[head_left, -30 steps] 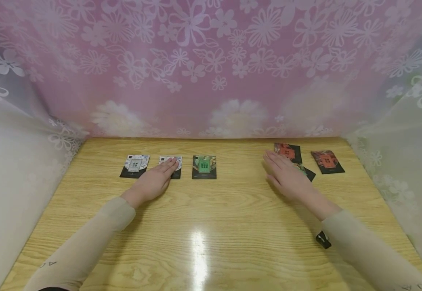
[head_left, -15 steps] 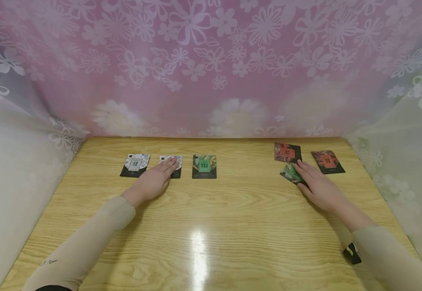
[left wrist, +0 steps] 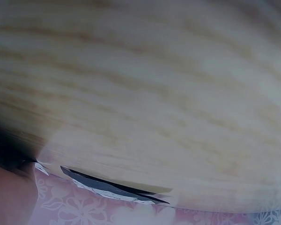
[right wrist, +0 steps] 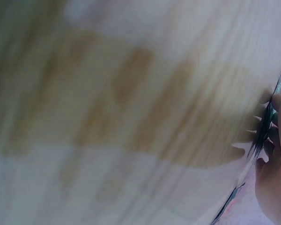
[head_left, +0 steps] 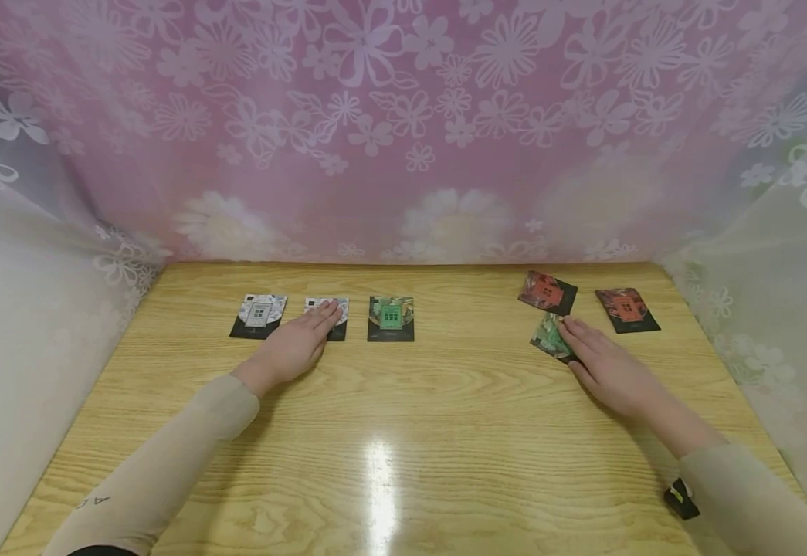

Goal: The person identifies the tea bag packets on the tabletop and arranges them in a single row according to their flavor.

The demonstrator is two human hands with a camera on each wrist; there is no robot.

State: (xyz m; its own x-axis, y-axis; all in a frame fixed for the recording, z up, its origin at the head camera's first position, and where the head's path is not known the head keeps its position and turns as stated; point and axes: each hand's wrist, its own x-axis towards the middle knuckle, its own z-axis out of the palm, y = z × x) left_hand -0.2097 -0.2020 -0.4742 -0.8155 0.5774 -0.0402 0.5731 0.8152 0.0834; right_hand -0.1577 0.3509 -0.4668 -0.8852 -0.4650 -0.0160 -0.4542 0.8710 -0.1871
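The right hand (head_left: 610,374) partly covers the slanted green packet (head_left: 548,337) beneath it.

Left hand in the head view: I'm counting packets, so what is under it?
Under the left hand lies a black and white packet; its top edge and right side show. Its middle is covered, and anything else beneath the hand cannot be seen.
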